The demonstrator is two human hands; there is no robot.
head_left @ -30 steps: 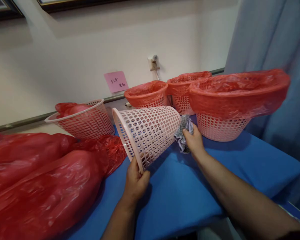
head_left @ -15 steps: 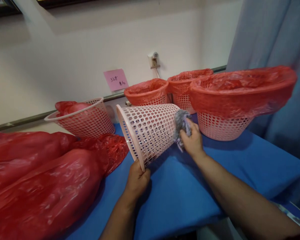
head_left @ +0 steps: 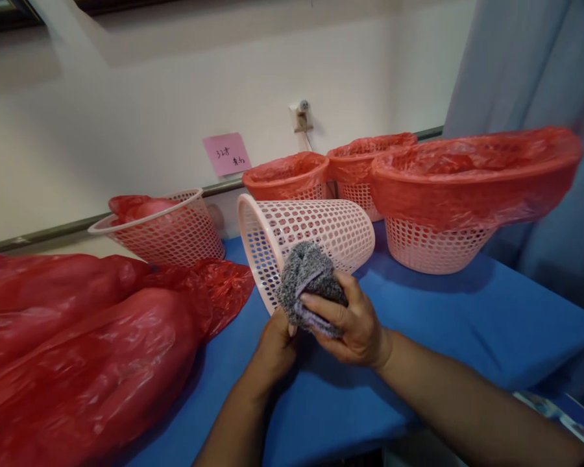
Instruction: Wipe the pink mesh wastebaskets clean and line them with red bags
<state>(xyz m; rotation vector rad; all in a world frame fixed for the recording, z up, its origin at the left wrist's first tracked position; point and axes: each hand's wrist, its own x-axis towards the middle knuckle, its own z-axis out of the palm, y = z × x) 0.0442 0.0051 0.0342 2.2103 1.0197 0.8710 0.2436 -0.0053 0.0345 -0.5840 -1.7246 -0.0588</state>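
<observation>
A pale pink perforated basket (head_left: pixel 316 227) lies on its side on the blue surface (head_left: pixel 442 311), its mouth turned toward me and to the left. My left hand (head_left: pixel 272 347) grips the lower rim of the basket, fingers closed on it. My right hand (head_left: pixel 353 321) is closed on a bunched grey cloth (head_left: pixel 306 282) and presses it against the outside of the basket near the rim.
Three baskets lined with red bags (head_left: pixel 467 175) stand at the back right. Another pink basket (head_left: pixel 163 227) with a red bag inside sits at the back left. Loose red plastic bags (head_left: pixel 78 337) cover the left side. A grey curtain (head_left: pixel 530 71) hangs at right.
My right hand has carried the grey cloth from the basket's far base round to the near side by the rim. The basket has turned slightly, with my left hand staying on its rim.
</observation>
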